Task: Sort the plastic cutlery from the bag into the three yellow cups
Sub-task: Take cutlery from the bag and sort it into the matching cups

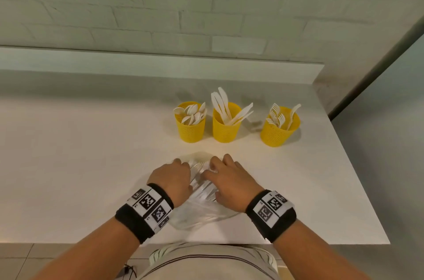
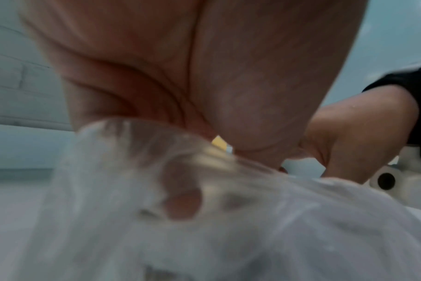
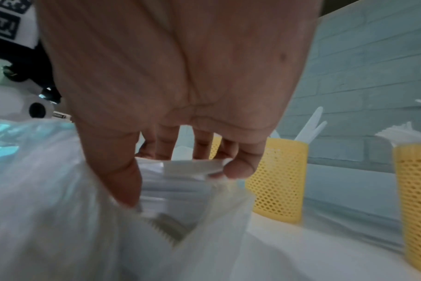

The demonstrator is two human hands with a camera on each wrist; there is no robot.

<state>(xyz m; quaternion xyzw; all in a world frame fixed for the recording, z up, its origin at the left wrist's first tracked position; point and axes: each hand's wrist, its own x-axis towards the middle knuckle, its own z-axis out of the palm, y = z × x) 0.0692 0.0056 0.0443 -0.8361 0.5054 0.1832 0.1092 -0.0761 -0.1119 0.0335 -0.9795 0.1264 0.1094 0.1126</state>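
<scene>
A clear plastic bag (image 1: 202, 208) lies on the white desk (image 1: 91, 165) near its front edge, and both hands are at its mouth. The left hand (image 1: 171, 180) grips the bag's left side; in the left wrist view the film bunches under the palm and one fingertip shows blurred through the plastic, but the other fingers are hidden. The right hand (image 1: 229, 180) reaches in from the right, thumb and little finger pinching a stack of white cutlery (image 3: 180, 171) whose ends are all that show. A serrated knife edge pokes out lower in the bag; the rest of the contents is a pale smear behind the film.

Further back stand three yellow mesh cups in a row. The left cup (image 1: 190, 127) holds spoons, the middle cup (image 1: 226, 126) knives, and the right cup (image 1: 278, 131) forks and one longer piece too small to name. In the right wrist view the right cup is cut off by the frame edge.
</scene>
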